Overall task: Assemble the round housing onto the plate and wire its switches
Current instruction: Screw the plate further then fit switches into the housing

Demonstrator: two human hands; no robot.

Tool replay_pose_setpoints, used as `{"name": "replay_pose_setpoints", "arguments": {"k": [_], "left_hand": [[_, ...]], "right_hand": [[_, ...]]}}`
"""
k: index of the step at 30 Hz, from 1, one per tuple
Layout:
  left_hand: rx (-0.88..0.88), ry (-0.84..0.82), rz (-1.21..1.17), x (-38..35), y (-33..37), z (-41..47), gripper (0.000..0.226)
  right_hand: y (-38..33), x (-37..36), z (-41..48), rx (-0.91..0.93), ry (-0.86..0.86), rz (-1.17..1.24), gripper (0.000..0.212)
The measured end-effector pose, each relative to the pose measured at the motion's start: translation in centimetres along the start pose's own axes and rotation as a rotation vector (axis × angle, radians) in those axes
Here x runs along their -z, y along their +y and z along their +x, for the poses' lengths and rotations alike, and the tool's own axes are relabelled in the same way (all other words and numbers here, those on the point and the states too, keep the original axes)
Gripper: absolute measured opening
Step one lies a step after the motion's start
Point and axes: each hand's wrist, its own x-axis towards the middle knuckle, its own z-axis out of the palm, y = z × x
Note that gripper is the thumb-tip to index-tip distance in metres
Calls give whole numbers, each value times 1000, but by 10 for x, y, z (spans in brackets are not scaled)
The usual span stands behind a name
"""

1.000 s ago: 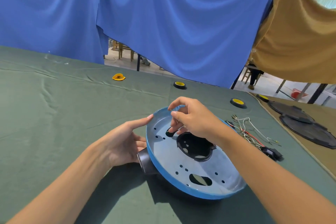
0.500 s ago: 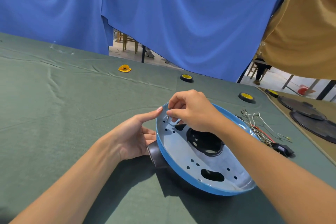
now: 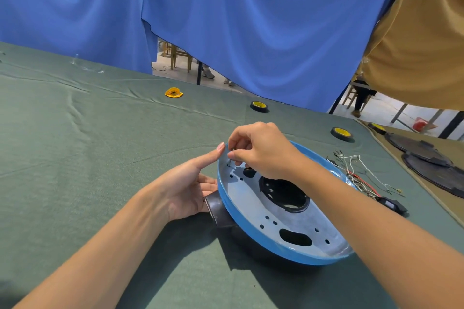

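Note:
A round blue plate [image 3: 253,227] with a pale inner face lies tilted on the green cloth, holes and slots through it. A black round housing [image 3: 285,194] shows through its central opening, and a dark spout [image 3: 217,211] sticks out under its left rim. My right hand [image 3: 261,149] pinches a small metal screw [image 3: 230,157] upright over a hole near the plate's far left rim. My left hand [image 3: 189,188] steadies the plate from the left, index finger on the rim, lower fingers beside the spout. A bundle of wires with a black switch [image 3: 390,204] lies right of the plate.
Black-and-yellow tape rolls [image 3: 259,106] [image 3: 341,133] and a yellow piece [image 3: 173,93] lie on the far cloth. Dark round plates [image 3: 434,168] rest on the brown table at right. Blue and tan drapes hang behind; a person's legs and chairs show beyond.
My right hand lifted from the plate's inner slot and moved to the far left rim with a small screw pinched in it. The left index finger stays on the rim.

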Motion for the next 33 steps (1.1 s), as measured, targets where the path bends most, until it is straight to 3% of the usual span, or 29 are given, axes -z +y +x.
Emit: {"name": "replay_pose_setpoints", "arguments": {"k": [10, 17, 26, 30, 33], "left_hand": [[3, 14, -5, 2, -1, 3, 96], [12, 5, -6, 4, -1, 5, 95], [14, 4, -1, 4, -1, 5, 104], [-4, -5, 12, 4, -3, 6, 101], [-5, 11, 28, 3, -4, 8, 98]], "right_hand": [[-1, 9, 6, -28, -220, -82, 13], [2, 1, 10, -349, -183, 351, 4], [-10, 10, 9, -2, -228, -121, 18], [-12, 14, 13, -34, -254, -122, 16], [-9, 8, 13, -193, -239, 27, 7]]}}
